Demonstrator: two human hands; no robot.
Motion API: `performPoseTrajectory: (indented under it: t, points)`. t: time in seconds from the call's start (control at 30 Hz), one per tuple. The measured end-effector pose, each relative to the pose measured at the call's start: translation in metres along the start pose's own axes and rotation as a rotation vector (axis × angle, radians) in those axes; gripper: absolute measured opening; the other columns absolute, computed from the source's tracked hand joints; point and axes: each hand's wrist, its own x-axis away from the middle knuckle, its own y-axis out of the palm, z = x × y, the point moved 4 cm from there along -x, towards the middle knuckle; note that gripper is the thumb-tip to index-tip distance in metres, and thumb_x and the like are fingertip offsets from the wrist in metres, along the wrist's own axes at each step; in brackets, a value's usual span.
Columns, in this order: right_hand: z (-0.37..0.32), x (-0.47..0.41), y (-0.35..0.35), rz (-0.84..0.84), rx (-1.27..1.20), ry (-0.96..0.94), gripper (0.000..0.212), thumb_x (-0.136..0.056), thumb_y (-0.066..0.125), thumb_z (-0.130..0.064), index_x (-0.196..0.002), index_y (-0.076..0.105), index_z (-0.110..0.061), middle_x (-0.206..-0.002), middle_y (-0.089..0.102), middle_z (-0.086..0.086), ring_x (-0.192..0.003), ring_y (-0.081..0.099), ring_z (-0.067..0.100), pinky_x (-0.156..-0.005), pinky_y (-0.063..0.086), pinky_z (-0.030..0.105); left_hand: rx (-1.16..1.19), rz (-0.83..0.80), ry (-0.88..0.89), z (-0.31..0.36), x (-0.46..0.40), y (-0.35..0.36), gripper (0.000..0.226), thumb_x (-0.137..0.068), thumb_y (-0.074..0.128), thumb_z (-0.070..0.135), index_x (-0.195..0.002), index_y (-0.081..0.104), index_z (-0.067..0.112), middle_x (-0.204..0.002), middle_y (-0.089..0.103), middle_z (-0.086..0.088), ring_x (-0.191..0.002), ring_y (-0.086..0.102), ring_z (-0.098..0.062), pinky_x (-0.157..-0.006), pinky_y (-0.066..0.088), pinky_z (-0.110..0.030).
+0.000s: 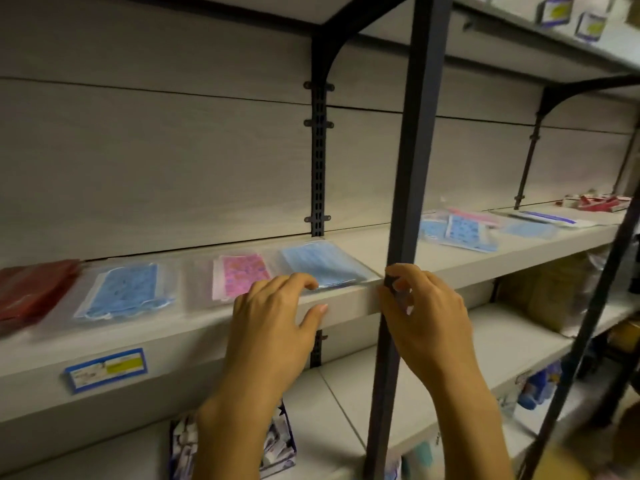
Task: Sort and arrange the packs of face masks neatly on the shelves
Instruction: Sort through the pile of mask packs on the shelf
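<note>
Dark red packs (33, 289) cut off at left frame edge. Far-right heap of clear-wrapped blue and pink mask packs (457, 228) blurred, count unclear. Blue-bordered shelf-edge label (106, 368) with yellow patch: print unreadable.

Clear plastic packs in row on grey middle shelf (346, 299): blue patterned pack (126, 289), pink patterned pack (242, 271), plain blue pack (322, 265).

Left hand (273, 327): fingers curled onto shelf lip, tips at plain blue pack's front edge, thumb on shelf face; grip unclear.

Right hand (426, 313): fingertips pinch dark metal upright post (408, 174).
</note>
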Motion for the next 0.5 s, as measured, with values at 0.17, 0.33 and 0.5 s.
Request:
performPoseTrajectory:
  t: [0.17, 0.33, 0.5]
  points:
    - [0.06, 0.001, -0.033, -0.004, -0.004, 0.041, 0.035, -0.092, 0.057, -0.038, -0.125, 0.054, -0.027, -0.115, 0.062, -0.002, -0.099, 0.059, 0.017, -0.082, 0.053, 0.037, 0.014, -0.009, 0.024, 0.059, 0.003, 0.034, 0.031, -0.091, 0.054, 0.044, -0.12, 0.053, 0.036, -0.122, 0.055, 0.018, -0.114, 0.043, -0.005, -0.092, 0.032, -0.021]
    - [0.12, 0.003, -0.064, -0.014, -0.008, 0.064, 0.033, -0.092, 0.059, -0.036, -0.124, 0.056, -0.027, -0.112, 0.063, -0.003, -0.097, 0.059, 0.017, -0.081, 0.053, 0.039, 0.073, -0.012, 0.023, 0.113, 0.009, 0.073, 0.028, -0.09, 0.057, 0.043, -0.117, 0.055, 0.034, -0.118, 0.058, 0.015, -0.112, 0.048, -0.007, -0.094, 0.04, -0.025]
    - [0.169, 0.002, -0.085, 0.01, -0.039, 0.062, 0.029, -0.091, 0.059, -0.037, -0.118, 0.059, -0.029, -0.104, 0.064, -0.005, -0.087, 0.06, 0.012, -0.074, 0.054, 0.039, 0.107, -0.07, 0.046, 0.16, 0.008, 0.112, 0.028, -0.092, 0.054, 0.044, -0.118, 0.054, 0.035, -0.12, 0.057, 0.017, -0.114, 0.046, -0.006, -0.096, 0.04, -0.027]
